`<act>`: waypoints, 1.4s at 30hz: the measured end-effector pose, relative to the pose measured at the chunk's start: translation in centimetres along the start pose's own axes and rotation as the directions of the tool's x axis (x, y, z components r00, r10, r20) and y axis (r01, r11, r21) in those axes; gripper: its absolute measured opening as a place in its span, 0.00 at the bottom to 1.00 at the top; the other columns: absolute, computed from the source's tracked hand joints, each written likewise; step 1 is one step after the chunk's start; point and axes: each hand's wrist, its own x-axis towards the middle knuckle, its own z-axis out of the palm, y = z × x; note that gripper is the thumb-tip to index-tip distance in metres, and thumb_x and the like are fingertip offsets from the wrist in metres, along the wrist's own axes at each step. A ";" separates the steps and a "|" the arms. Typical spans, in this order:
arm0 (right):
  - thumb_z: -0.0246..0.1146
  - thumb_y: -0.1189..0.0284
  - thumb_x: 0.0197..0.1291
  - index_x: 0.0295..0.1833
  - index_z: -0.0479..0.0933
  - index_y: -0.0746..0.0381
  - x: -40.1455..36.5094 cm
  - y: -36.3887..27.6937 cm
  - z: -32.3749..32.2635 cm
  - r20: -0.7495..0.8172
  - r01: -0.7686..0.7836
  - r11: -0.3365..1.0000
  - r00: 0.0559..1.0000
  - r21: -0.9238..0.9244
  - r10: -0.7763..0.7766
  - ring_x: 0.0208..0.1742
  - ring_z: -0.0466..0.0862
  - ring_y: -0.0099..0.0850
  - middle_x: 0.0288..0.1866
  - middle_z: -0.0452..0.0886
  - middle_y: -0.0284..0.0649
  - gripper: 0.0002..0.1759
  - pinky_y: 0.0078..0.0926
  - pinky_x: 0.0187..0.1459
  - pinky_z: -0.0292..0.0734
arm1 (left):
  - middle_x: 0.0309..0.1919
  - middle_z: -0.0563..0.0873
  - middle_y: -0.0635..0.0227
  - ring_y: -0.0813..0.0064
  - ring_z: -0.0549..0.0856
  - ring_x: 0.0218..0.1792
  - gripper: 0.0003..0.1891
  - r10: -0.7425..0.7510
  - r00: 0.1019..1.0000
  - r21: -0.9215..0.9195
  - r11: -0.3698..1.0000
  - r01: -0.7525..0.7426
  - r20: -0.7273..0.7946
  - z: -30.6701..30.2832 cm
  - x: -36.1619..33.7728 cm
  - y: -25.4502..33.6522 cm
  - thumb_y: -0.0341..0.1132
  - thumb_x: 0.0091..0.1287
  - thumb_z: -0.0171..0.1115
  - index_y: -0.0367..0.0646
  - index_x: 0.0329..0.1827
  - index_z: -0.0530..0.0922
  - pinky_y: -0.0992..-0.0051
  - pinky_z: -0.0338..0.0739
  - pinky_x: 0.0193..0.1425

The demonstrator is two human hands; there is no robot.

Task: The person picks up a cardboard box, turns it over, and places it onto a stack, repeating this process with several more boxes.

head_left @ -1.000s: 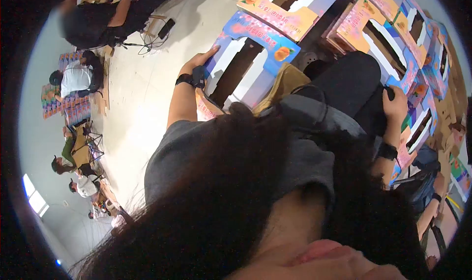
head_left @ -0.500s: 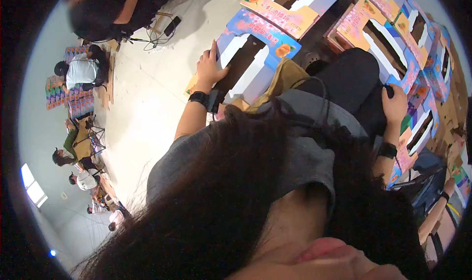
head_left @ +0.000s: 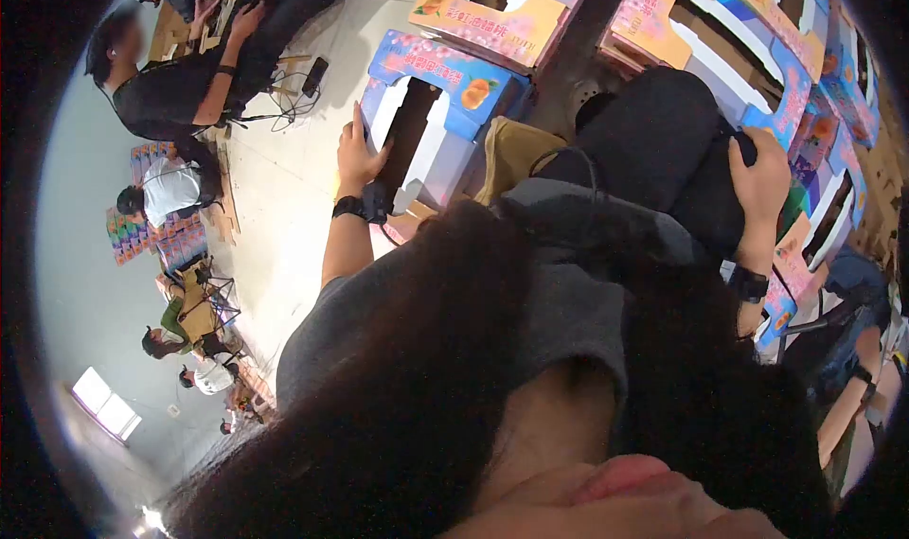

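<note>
Against blue-pink carton (head_left: 424, 66), left hand (head_left: 358, 163); carton's inside too dark

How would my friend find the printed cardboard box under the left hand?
Start at the pale floor, then find the bare left hand at its edge. That hand rests on the printed cardboard box with a long slot. Its far panel is blue; the printed cardboard carton beyond has a yellow-orange near panel.
</note>
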 end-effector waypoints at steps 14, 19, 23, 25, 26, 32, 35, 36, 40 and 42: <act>0.66 0.59 0.55 0.45 0.81 0.61 1.0 -0.6 -0.7 0.140 -0.066 0.997 0.987 -0.049 0.072 0.51 0.81 0.43 0.45 0.83 0.45 0.18 0.35 0.54 0.74 | 0.53 0.75 0.44 0.44 0.76 0.53 0.53 -0.019 1.000 0.020 1.000 0.019 0.010 0.2 0.7 1.8 0.54 0.52 0.69 0.47 0.78 0.49 0.53 0.72 0.57; 0.65 0.59 0.56 0.44 0.82 0.61 1.0 -0.1 -0.4 0.118 -0.040 0.998 0.992 -0.051 0.046 0.50 0.82 0.43 0.44 0.83 0.45 0.18 0.35 0.53 0.75 | 0.53 0.75 0.44 0.44 0.76 0.53 0.54 -0.024 1.000 0.020 1.000 0.024 0.002 0.4 0.8 2.3 0.54 0.52 0.69 0.46 0.78 0.49 0.54 0.72 0.57; 0.65 0.59 0.56 0.44 0.82 0.60 0.9 -0.3 -0.5 0.159 -0.093 0.995 0.983 -0.032 0.097 0.50 0.82 0.43 0.44 0.83 0.45 0.17 0.36 0.53 0.75 | 0.53 0.75 0.44 0.44 0.76 0.53 0.54 -0.035 0.999 0.014 0.999 0.034 0.017 0.3 0.8 2.5 0.54 0.52 0.70 0.46 0.77 0.49 0.54 0.72 0.57; 0.65 0.59 0.56 0.44 0.82 0.59 1.0 -0.4 -0.6 0.154 -0.083 0.996 0.984 -0.036 0.088 0.50 0.82 0.43 0.45 0.83 0.45 0.17 0.36 0.53 0.75 | 0.53 0.75 0.44 0.44 0.76 0.53 0.54 -0.045 0.999 0.018 0.999 0.045 0.018 0.5 0.8 2.6 0.54 0.52 0.70 0.46 0.77 0.48 0.54 0.72 0.57; 0.65 0.59 0.56 0.44 0.82 0.59 1.0 -0.4 -0.7 0.151 -0.078 0.996 0.985 -0.038 0.083 0.50 0.82 0.43 0.45 0.83 0.45 0.17 0.36 0.53 0.75 | 0.53 0.75 0.45 0.45 0.76 0.53 0.54 -0.046 0.999 0.023 0.999 0.045 0.015 0.7 0.8 2.6 0.54 0.51 0.70 0.46 0.77 0.48 0.54 0.72 0.57; 0.65 0.58 0.56 0.45 0.82 0.59 0.9 0.3 -0.1 0.111 -0.036 0.997 0.993 -0.069 0.044 0.51 0.82 0.43 0.46 0.83 0.45 0.18 0.37 0.54 0.75 | 0.65 0.68 0.43 0.45 0.66 0.67 0.57 -0.142 0.990 0.098 0.985 0.140 0.009 -0.2 0.2 2.7 0.61 0.52 0.69 0.45 0.78 0.45 0.52 0.57 0.71; 0.65 0.57 0.56 0.46 0.82 0.58 0.8 0.5 0.0 0.115 -0.047 0.995 0.992 -0.084 0.056 0.51 0.81 0.43 0.47 0.83 0.44 0.18 0.37 0.54 0.75 | 0.74 0.57 0.46 0.51 0.54 0.76 0.56 -0.366 0.921 -0.023 0.930 0.367 -0.130 0.9 -1.1 -1.5 0.65 0.57 0.62 0.43 0.78 0.43 0.53 0.42 0.77; 0.65 0.57 0.56 0.46 0.82 0.58 0.7 0.6 0.0 0.112 -0.046 0.995 0.992 -0.089 0.056 0.51 0.81 0.44 0.47 0.83 0.44 0.19 0.37 0.54 0.75 | 0.74 0.58 0.46 0.52 0.54 0.76 0.53 -0.471 0.868 -0.137 0.881 0.453 -0.159 1.3 -1.8 -3.9 0.65 0.60 0.58 0.41 0.78 0.45 0.53 0.44 0.76; 0.65 0.57 0.56 0.46 0.82 0.58 0.9 0.9 0.4 0.100 -0.045 0.996 0.994 -0.082 0.053 0.51 0.81 0.44 0.46 0.83 0.44 0.18 0.38 0.54 0.75 | 0.71 0.65 0.48 0.58 0.63 0.72 0.48 -0.862 0.497 -0.700 0.417 0.580 -0.102 3.7 -6.3 -7.4 0.67 0.66 0.48 0.36 0.76 0.50 0.61 0.56 0.73; 0.65 0.58 0.56 0.45 0.82 0.58 0.9 0.7 0.3 0.111 -0.057 0.998 0.992 -0.036 0.061 0.50 0.81 0.44 0.46 0.83 0.44 0.17 0.37 0.53 0.75 | 0.62 0.73 0.48 0.61 0.76 0.55 0.41 -0.953 0.274 -0.809 0.058 0.585 0.131 4.4 -8.6 -8.4 0.65 0.68 0.45 0.35 0.69 0.62 0.63 0.70 0.58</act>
